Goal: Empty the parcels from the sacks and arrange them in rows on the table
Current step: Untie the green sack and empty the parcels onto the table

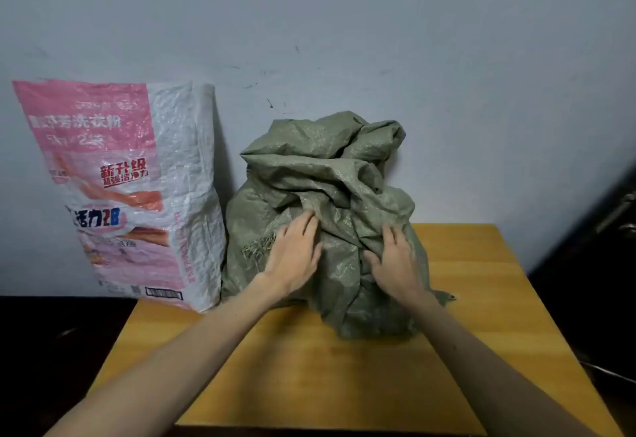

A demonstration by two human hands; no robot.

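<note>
1. So, the green sack sits on the surface, at the far side by the wall. Its top is bunched & folded over, and no mouth is showing.
2. The pink-and-white sack stands upright just left of the green sack, back to the wall. The two look pressed side to side.
3. My left hand lies flat on the green sack's front, left of centre, fingers straight w/ tips at a fold. My right hand lies flat right of centre, thumb spread. The hands are apart and neither is clamped on anything, just palms on cloth.
4. No parcels in view; prob. all inside the sacks.
5. Step in hand, I'd say, is finding the green sack's opening. The frayed threads just left of my left hand likely mark the cut edge, so I'd trace along from there.
6. To do it well:
   - Pinch a fold instead of pushing w/ flat palms, since the woven plastic prob. slides.
   - Take the hem w/ both hands and peel the folds back toward me. Don't yank.
   - Keep the base planted and tip slowly, mouth toward my side of the green sack, where the rows can go.
7. Risks: a fast tip could send parcels off the surface, and an elbow could knock the sack on the left.
</note>
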